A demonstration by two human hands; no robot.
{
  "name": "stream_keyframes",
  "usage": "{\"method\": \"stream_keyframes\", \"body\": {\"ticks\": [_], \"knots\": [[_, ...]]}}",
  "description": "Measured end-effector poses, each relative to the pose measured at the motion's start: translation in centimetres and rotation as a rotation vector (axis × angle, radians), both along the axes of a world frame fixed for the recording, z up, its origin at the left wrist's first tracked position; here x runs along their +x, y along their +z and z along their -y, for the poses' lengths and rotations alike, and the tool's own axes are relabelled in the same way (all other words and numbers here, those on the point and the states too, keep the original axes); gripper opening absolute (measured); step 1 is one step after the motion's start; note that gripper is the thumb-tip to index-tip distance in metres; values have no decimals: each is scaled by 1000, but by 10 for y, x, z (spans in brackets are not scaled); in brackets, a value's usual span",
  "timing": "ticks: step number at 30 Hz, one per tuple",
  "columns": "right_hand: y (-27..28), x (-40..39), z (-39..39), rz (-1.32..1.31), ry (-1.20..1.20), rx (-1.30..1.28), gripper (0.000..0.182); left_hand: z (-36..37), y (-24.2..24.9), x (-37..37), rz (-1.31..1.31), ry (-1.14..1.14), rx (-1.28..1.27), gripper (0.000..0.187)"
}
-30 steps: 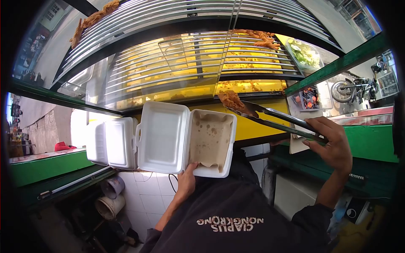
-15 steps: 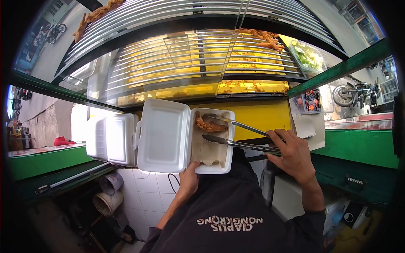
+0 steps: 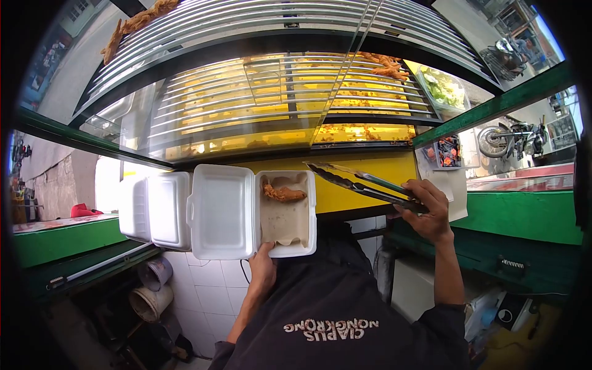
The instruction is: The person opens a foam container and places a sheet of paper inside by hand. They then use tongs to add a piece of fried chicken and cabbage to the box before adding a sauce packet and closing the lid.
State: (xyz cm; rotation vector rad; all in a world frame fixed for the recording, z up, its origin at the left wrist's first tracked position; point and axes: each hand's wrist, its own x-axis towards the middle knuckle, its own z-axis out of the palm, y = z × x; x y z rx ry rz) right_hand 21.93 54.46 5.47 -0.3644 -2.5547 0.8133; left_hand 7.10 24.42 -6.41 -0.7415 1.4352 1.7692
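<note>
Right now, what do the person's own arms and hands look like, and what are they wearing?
Both hands are bare: no gloves, rings or watch show on the left hand or the right hand. The forearms are uncovered too. Dark sleeves start near the elbows and belong to a black top with pale block lettering on the chest, which appears upside down in this view.

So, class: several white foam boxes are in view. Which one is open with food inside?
The foam box resting on the left hand. Its lid is folded back and a fried piece lies inside; the stacked boxes beside it are closed.
</note>
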Motion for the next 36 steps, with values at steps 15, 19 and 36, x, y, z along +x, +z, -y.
{"method": "stream_keyframes", "body": {"ticks": [15, 19, 36], "knots": [[113, -219, 74, -442, 546, 994, 13, 0, -13, 8, -111, 83, 86, 23], [118, -232, 67, -314, 593, 1202, 14, -4, -12, 19, -92, 149, 120, 28], [120, -149, -20, -106, 631, 1089, 14, -90, -2, 90, -117, 149, 132, 16]]}}
